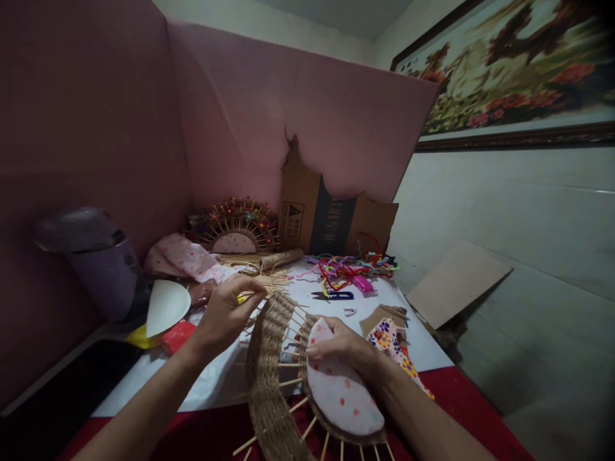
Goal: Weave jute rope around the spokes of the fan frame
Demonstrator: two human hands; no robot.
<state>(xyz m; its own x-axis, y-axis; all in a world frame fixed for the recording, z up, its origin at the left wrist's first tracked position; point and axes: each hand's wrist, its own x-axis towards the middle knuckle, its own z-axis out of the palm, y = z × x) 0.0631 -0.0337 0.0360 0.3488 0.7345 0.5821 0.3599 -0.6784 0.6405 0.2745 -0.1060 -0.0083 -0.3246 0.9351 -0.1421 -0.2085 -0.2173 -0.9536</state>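
My right hand [343, 346] grips a half-round woven fan piece [343, 394], its thumb on the pink spotted fabric and its fingers behind. Thin wooden sticks radiate from the fabric-covered core and pass through a curved band of brown twine weaving [269, 371]. The piece is held tilted above the table's front. My left hand [235, 304] is closed in a pinch beside the upper end of the woven band. What lies between its fingertips is too small to make out.
A decorated woven fan [235, 240] leans at the back beside torn cardboard [336, 221]. Small blue snips [334, 295] lie below colourful pipe cleaners [346, 269]. Spotted cloth [180, 256], a white paper piece [168, 306] and a purple lidded container [103, 269] are left; flowered fabric [389, 339] is right.
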